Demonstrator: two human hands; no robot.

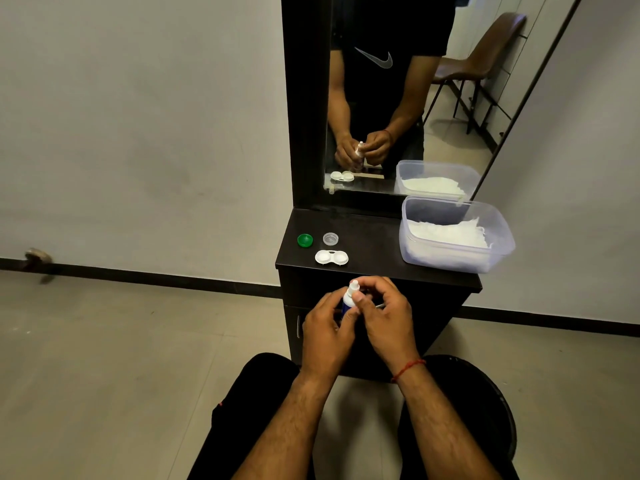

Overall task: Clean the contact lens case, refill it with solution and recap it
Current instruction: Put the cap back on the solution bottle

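Contact lens case (pixel 331 257) lies uncapped on the table (pixel 374 244) at frame centre, with the green cap (pixel 305 240) and clear cap (pixel 330 238) just above it. Lower down, your left hand (pixel 327 327) grips the solution bottle (pixel 349 300) and your right hand (pixel 384 313) pinches its white top.

The only brand mark that can be made out is a grey swoosh logo (pixel 375 59), the Nike sign, on the chest of the black T-shirt (pixel 414 26) seen reflected in the mirror (pixel 460 133). The solution bottle (pixel 346 301) bears a blue label, but its print is too small and too covered to read.
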